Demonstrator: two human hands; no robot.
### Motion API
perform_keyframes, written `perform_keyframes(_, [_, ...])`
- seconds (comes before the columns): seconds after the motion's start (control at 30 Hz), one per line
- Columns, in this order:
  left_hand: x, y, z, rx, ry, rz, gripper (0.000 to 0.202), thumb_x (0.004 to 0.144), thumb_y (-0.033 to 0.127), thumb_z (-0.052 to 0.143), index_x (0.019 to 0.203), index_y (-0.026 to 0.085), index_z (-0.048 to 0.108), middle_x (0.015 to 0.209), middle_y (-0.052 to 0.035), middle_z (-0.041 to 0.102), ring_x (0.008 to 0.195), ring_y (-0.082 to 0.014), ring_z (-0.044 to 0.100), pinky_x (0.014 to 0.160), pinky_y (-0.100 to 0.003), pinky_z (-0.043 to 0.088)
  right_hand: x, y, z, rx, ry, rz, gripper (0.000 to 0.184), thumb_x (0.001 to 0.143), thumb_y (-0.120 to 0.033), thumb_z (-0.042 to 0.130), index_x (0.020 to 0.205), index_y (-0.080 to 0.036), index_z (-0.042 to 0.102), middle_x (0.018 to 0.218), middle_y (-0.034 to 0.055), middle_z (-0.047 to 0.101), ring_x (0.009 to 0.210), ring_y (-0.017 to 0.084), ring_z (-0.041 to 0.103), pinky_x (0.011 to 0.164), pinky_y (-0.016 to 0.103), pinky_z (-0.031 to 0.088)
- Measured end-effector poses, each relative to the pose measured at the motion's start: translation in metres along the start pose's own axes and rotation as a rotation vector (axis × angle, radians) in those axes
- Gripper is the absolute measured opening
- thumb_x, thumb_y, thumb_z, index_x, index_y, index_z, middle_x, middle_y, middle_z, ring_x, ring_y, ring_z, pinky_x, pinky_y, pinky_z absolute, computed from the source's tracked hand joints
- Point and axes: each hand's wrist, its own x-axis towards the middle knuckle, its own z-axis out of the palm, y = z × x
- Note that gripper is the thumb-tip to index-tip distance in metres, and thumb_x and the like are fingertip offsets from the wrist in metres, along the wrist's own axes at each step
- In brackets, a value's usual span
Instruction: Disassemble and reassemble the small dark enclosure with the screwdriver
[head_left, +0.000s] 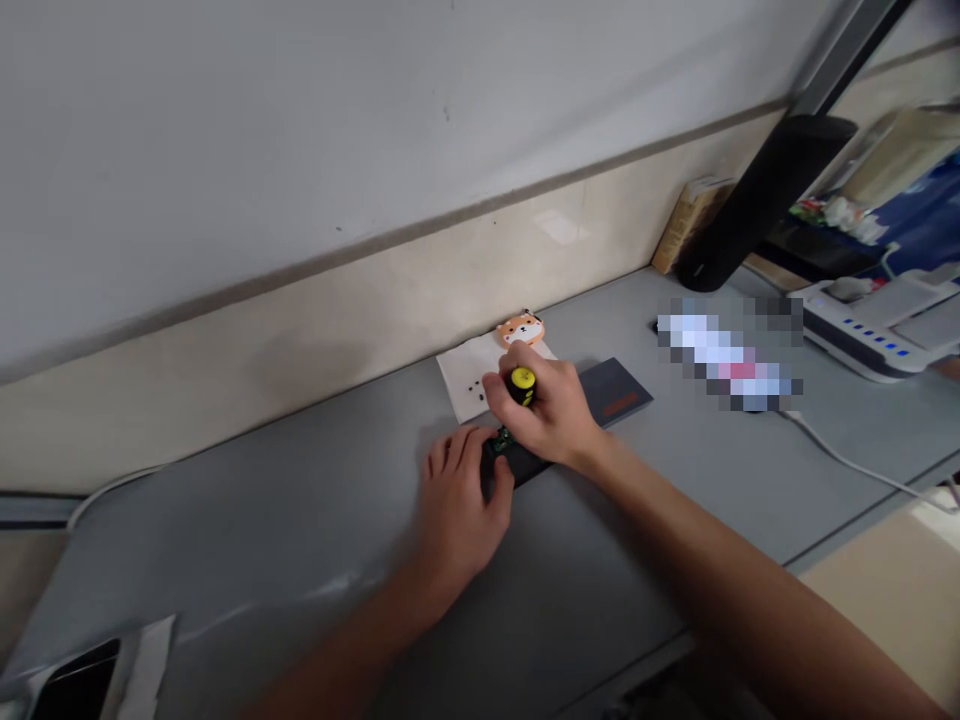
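My right hand (551, 400) is closed around a black and yellow screwdriver (523, 381), held upright with its yellow end on top. Its tip is hidden behind my fingers, above a dark device with a green circuit board (501, 440). My left hand (469, 495) grips the near left end of that device, thumb on one side and fingers on the other. Behind my hands lies a white sheet (461, 375) with several tiny dark pieces on it, probably screws. An orange and white animal-faced item (520, 330) rests at the sheet's far edge. A dark grey flat box (619, 390) sits beside my right hand.
A blurred-out phone-like object (727, 360) with a white cable (840, 460) lies to the right. Beyond it stand a black cylinder (765, 200) and a white device with blue lights (870, 330). The wall (337, 290) borders the grey desk (262, 510). A dark object (79, 685) sits lower left.
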Motion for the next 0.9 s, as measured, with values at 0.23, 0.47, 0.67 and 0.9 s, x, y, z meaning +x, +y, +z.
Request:
perform_keyframes(0.23, [0.000, 0.001, -0.001, -0.016, -0.011, -0.006, 0.025, 0.094, 0.018, 0.048, 0.115, 0.022, 0.062, 0.115, -0.0085, 0.069, 0.106, -0.0289, 0.060, 0.094, -0.045, 0.047, 0.007, -0.002, 0.002, 0.178, 0.074, -0.013, 0.019, 0.094, -0.032, 0.058, 0.079, -0.024, 0.051, 0.077, 0.0003, 0.057, 0.073, 0.015, 0.053, 0.069, 0.031, 0.045])
perform_keyframes(0.47, [0.000, 0.000, 0.000, -0.017, 0.000, -0.002, 0.025, 0.094, 0.018, 0.049, 0.115, 0.022, 0.063, 0.115, -0.0096, 0.069, 0.107, -0.0290, 0.061, 0.094, -0.045, 0.049, 0.011, 0.010, 0.015, 0.781, 0.013, 0.204, 0.034, 0.088, -0.053, 0.072, 0.099, -0.025, 0.054, 0.069, -0.0059, 0.053, 0.056, 0.010, 0.049, 0.054, 0.027, 0.042])
perform_keyframes(0.67, [0.000, 0.000, 0.001, -0.035, 0.016, -0.002, 0.025, 0.094, 0.018, 0.048, 0.115, 0.021, 0.061, 0.113, -0.0092, 0.069, 0.104, -0.0285, 0.061, 0.091, -0.044, 0.049, 0.013, 0.005, 0.011, 0.983, 0.031, 0.334, 0.044, 0.094, -0.067, 0.054, 0.092, -0.023, 0.060, 0.065, -0.0048, 0.048, 0.055, 0.010, 0.042, 0.053, 0.027, 0.036])
perform_keyframes(0.9, [0.001, -0.001, 0.001, -0.010, 0.014, 0.012, 0.024, 0.094, 0.018, 0.048, 0.112, 0.022, 0.063, 0.112, -0.0084, 0.070, 0.102, -0.0285, 0.061, 0.090, -0.045, 0.049, 0.014, 0.008, 0.003, 0.925, 0.009, 0.356, 0.051, 0.080, -0.057, 0.080, 0.078, -0.025, 0.039, 0.064, -0.0089, 0.050, 0.048, 0.007, 0.047, 0.048, 0.024, 0.038])
